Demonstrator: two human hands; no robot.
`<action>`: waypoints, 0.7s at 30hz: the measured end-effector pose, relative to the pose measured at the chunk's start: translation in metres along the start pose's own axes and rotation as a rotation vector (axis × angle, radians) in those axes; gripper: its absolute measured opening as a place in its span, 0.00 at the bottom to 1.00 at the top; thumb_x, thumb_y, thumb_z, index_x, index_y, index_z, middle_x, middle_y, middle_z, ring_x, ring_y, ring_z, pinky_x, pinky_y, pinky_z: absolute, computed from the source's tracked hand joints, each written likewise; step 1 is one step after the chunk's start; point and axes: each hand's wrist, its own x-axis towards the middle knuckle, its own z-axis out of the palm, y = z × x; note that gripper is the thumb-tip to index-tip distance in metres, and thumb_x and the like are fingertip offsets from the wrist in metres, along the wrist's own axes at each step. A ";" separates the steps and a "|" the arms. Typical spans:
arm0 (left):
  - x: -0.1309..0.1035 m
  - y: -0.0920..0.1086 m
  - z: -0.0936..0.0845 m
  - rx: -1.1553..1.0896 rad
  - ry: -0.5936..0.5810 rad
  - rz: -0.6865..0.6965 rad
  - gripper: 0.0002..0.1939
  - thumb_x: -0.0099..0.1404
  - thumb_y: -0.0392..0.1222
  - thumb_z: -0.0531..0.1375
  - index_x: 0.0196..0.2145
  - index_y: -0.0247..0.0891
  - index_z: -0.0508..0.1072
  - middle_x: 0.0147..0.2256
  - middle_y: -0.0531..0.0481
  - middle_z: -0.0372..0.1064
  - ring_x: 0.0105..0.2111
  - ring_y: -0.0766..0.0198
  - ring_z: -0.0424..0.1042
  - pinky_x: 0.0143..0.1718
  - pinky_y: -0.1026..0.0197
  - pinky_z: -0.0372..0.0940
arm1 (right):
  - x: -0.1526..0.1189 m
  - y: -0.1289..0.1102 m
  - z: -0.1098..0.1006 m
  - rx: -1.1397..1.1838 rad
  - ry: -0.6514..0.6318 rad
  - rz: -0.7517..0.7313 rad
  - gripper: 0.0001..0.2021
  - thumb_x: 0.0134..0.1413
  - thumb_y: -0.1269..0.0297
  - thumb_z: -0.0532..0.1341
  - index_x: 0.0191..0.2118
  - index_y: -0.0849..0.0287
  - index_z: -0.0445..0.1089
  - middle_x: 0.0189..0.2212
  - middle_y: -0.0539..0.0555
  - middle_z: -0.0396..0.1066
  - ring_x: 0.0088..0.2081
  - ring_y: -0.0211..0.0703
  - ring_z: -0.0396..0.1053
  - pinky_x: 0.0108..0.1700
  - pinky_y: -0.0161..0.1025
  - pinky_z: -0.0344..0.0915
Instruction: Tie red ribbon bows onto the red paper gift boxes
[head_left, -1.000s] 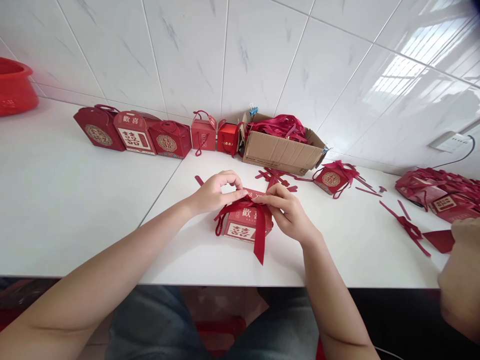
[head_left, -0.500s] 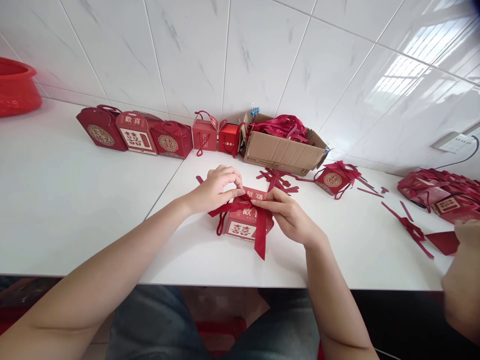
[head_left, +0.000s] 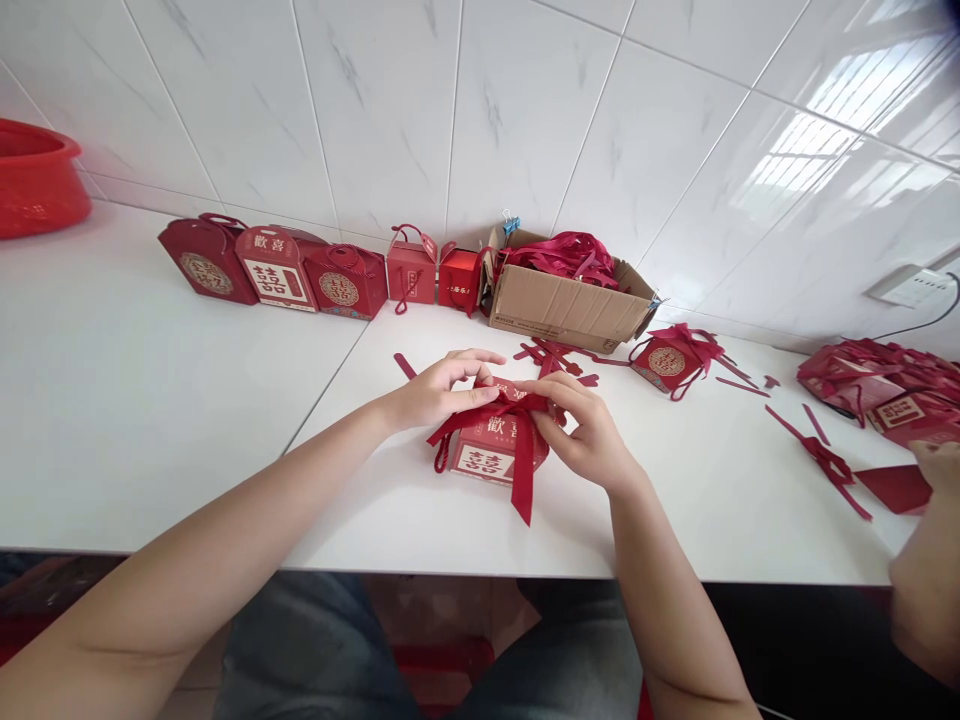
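Observation:
A small red gift box (head_left: 484,462) with white lettering panels stands on the white table (head_left: 360,520) in front of me. Dark red ribbon (head_left: 523,470) crosses its top in a bow, one tail hanging down the front and another pointing left. My left hand (head_left: 442,390) pinches the ribbon at the top left of the box between thumb and fingertips. On the right, my right hand (head_left: 581,425) grips the bow's right loop, thumb below and fingers above. A twisted red cord (head_left: 442,452) hangs at the box's left side.
Several red boxes (head_left: 277,270) line the tiled wall, beside a cardboard box (head_left: 566,305) of ribbons. A bowed box (head_left: 667,360) and loose strips lie to the right. Further right are a heap of boxes (head_left: 855,375) and another person's hand (head_left: 941,465). A red basin (head_left: 37,190) sits far left.
The ribbon now shows a fuller loop on the right, held by my right hand. My left hand has shifted slightly right and lower. The other person's hand has moved slightly.

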 end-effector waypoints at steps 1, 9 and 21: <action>0.001 -0.001 0.000 -0.002 0.005 -0.006 0.14 0.64 0.52 0.58 0.29 0.39 0.70 0.58 0.44 0.61 0.63 0.49 0.53 0.63 0.44 0.46 | 0.000 -0.001 0.000 0.026 0.012 0.031 0.19 0.58 0.75 0.54 0.52 0.53 0.69 0.37 0.53 0.67 0.33 0.37 0.65 0.32 0.37 0.64; 0.001 0.000 0.002 -0.213 0.008 -0.068 0.19 0.59 0.56 0.62 0.25 0.36 0.69 0.56 0.42 0.62 0.56 0.47 0.63 0.55 0.45 0.59 | -0.001 -0.002 -0.002 0.427 0.029 0.306 0.13 0.56 0.64 0.63 0.48 0.55 0.70 0.33 0.51 0.70 0.26 0.34 0.63 0.27 0.35 0.64; 0.005 0.002 0.008 -0.433 0.092 -0.230 0.20 0.55 0.57 0.65 0.31 0.36 0.76 0.49 0.42 0.71 0.50 0.50 0.68 0.54 0.48 0.60 | 0.005 -0.002 -0.001 0.626 0.065 0.462 0.10 0.51 0.67 0.62 0.42 0.58 0.71 0.35 0.52 0.71 0.26 0.32 0.65 0.25 0.32 0.62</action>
